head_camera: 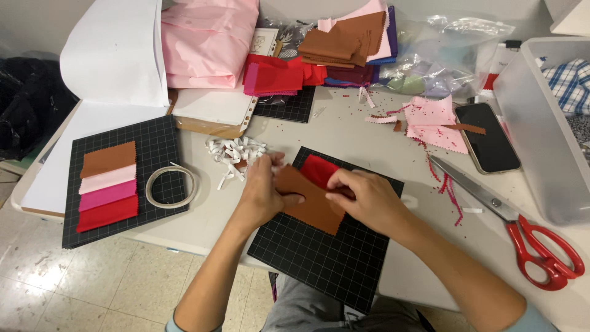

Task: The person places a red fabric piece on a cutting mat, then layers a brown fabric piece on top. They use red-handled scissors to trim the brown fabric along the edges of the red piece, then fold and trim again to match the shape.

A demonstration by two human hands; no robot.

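A brown fabric swatch (313,206) lies on a black gridded card (319,252) in front of me, overlapping a red swatch (319,169) beneath it. My left hand (263,190) pinches the brown swatch's left edge. My right hand (365,197) presses its fingertips on the swatch's upper right part, where brown meets red.
Another black card (157,144) at left carries brown, pale pink, magenta and red swatches, with a tape roll (172,184) on it. White paper strips (233,154) lie near my left hand. Red-handled scissors (522,233), a phone (488,136), a plastic bin (541,135) sit right; fabric piles (344,46) behind.
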